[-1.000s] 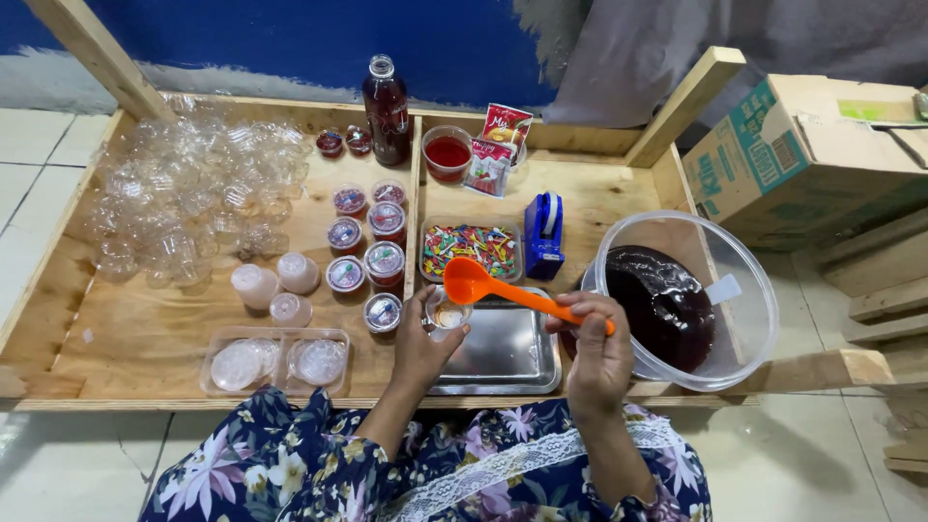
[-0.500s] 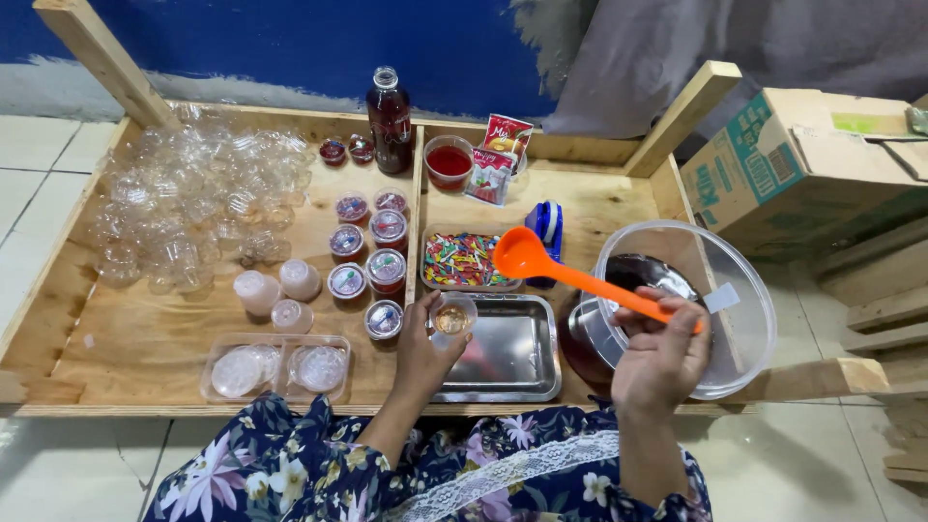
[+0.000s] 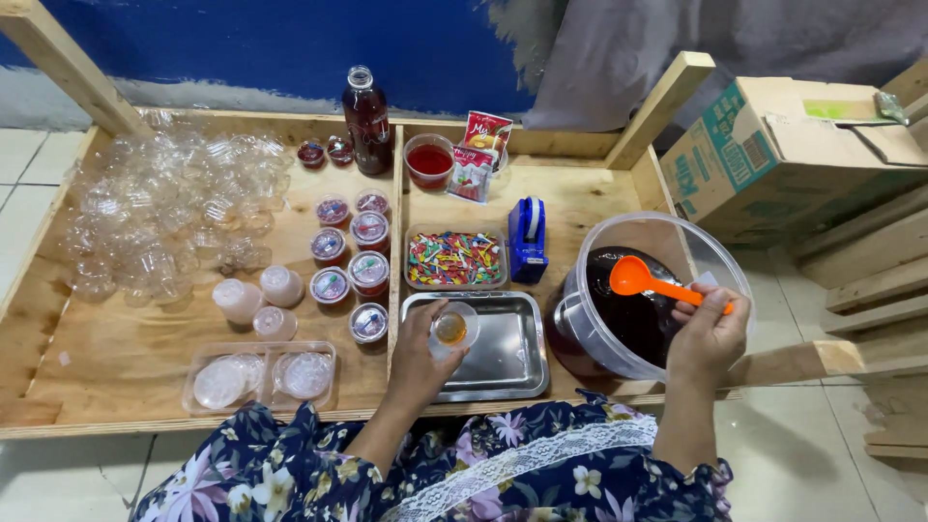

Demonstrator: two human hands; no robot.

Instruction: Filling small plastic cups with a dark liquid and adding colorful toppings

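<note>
**Scooping dark liquid for the small cup**

While the right hand (image 3: 708, 333) grips the orange spoon (image 3: 650, 282) by its handle, the bowl of the spoon hangs over the dark liquid in the clear plastic tub (image 3: 720, 259), so the step in hand looks like taking up a scoop. The left hand (image 3: 422, 350) is closed around a small clear cup (image 3: 451, 327), held just above the steel tray (image 3: 503, 362); a little amber liquid shows in it. A level spoon, not overfilled, would likely carry best across the tub's rim, with the cup kept over the tray to catch drips. Filled lidded cups (image 3: 367, 271) stand just left of it.
</note>
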